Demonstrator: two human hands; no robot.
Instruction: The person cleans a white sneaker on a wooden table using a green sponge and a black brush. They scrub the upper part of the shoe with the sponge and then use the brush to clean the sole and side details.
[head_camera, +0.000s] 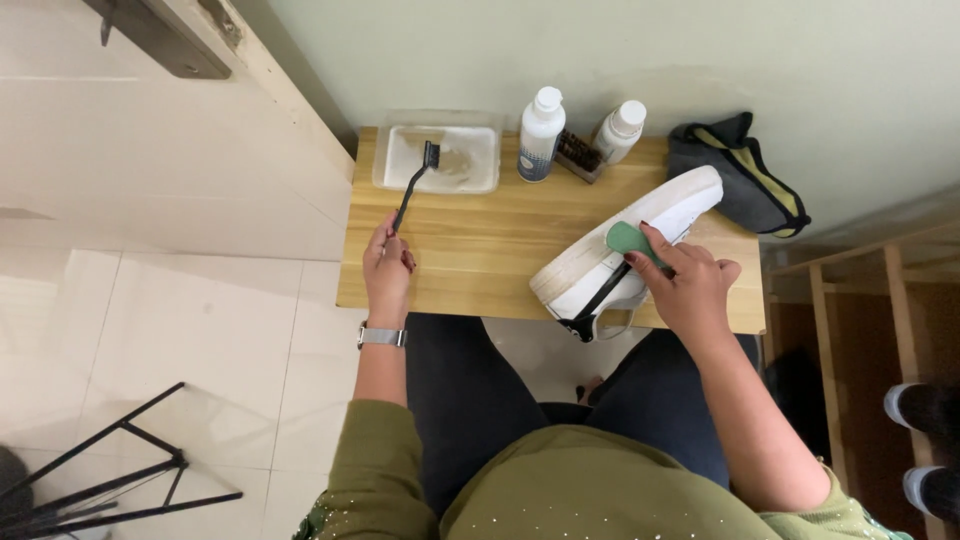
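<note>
Both hands are busy: the left hand (388, 268) pinches the handle of one slim black brush (415, 185), whose bristled head rests in one shallow clear plastic tray (480, 175) of murky water. The right hand (690, 285) clasps one white sneaker (625, 250), lying on its side at the right of the wooden surface (480, 250), rubber sole turned outward, fingers over its green insole. Behind stand two white plastic bottles (540, 135) with one dark bristle brush (578, 155) between them, and one soft grey-and-yellow pouch (740, 180).
</note>
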